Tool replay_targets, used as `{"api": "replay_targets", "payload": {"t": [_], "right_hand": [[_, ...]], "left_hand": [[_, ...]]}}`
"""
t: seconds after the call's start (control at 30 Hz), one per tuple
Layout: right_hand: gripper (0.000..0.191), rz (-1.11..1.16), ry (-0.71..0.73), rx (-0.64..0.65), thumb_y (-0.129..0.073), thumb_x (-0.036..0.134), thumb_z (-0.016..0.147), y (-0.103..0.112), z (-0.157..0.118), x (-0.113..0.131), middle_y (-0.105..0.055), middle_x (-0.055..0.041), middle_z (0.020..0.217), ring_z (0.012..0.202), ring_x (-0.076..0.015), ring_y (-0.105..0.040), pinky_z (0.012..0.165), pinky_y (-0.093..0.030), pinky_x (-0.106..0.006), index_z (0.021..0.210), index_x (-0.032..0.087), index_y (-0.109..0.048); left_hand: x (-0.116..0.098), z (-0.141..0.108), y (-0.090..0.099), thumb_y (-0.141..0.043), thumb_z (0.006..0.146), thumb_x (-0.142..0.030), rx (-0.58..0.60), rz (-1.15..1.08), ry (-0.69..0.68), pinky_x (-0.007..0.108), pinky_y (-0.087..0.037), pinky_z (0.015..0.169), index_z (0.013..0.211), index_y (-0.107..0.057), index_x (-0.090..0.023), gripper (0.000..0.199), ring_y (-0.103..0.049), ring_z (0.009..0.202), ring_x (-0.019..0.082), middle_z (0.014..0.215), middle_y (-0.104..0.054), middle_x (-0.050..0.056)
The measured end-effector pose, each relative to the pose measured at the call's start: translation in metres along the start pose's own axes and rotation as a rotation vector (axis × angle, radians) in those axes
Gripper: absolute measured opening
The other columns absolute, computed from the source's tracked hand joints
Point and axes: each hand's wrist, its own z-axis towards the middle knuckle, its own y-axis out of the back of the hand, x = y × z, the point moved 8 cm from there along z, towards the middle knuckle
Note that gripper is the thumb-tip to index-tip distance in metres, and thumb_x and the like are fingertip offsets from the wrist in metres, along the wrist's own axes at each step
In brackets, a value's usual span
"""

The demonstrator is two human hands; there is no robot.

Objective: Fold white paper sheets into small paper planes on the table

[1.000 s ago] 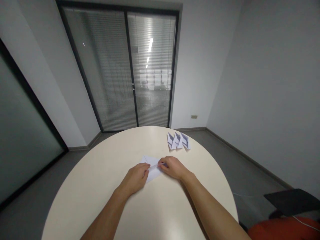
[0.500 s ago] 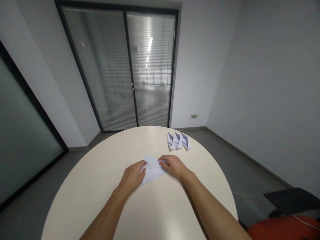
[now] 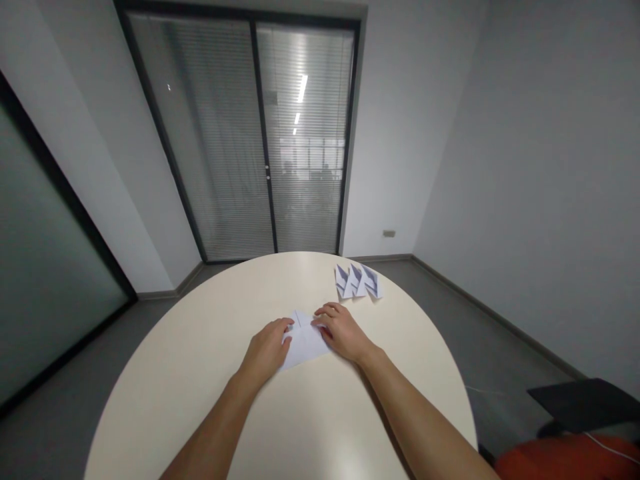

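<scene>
Where one creased sheet (image 3: 305,345) lies on one round surface (image 3: 200,360), left hand (image 3: 269,348) touches its left edge: half open, thumb and finger parted. Right hand (image 3: 346,333) on its right edge: fingers loosely bent. Whether either grips the sheet: cannot tell. Three folded pieces (image 3: 357,285) in a row beyond right hand, near the surface's far rim.

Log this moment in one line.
left hand: at left side of folded white paper sheet | right hand: at its right side | round cream table: three folded white paper pieces near far edge
</scene>
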Motion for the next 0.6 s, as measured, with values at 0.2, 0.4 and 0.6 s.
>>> {"api": "replay_targets", "payload": {"t": [0.2,0.4,0.6], "right_hand": [[0.029,0.157,0.139,0.144,-0.055,0.027,0.098,-0.012,0.001,0.031,-0.067,-0.0135,0.133,0.123,-0.0248,-0.061,0.108,-0.046,-0.038,0.12,0.017,-0.072],[0.033,0.173,0.158,0.169,-0.051,0.026,0.1,-0.012,-0.001,0.03,-0.064,-0.0142,0.138,0.132,-0.024,-0.057,0.119,-0.036,-0.04,0.126,0.016,-0.069],[0.037,0.178,0.076,0.173,-0.053,0.029,0.098,-0.016,-0.002,0.02,-0.062,-0.0137,0.141,0.133,-0.0258,-0.056,0.117,-0.039,-0.044,0.13,0.018,-0.068]], "left_hand": [[-0.005,0.003,0.001,-0.052,0.093,-0.011,-0.003,0.007,0.014,0.029,-0.047,0.1,0.126,-0.06,-0.019,0.036,-0.064,0.115,0.019,0.125,-0.069,0.008],[-0.003,0.003,0.001,-0.05,0.094,-0.012,0.002,0.033,0.045,0.031,-0.047,0.101,0.127,-0.06,-0.02,0.036,-0.061,0.117,0.02,0.125,-0.069,0.008],[-0.002,0.001,0.003,-0.052,0.094,-0.012,-0.003,0.052,0.056,0.031,-0.045,0.103,0.125,-0.061,-0.019,0.033,-0.059,0.119,0.021,0.127,-0.068,0.008]]}}
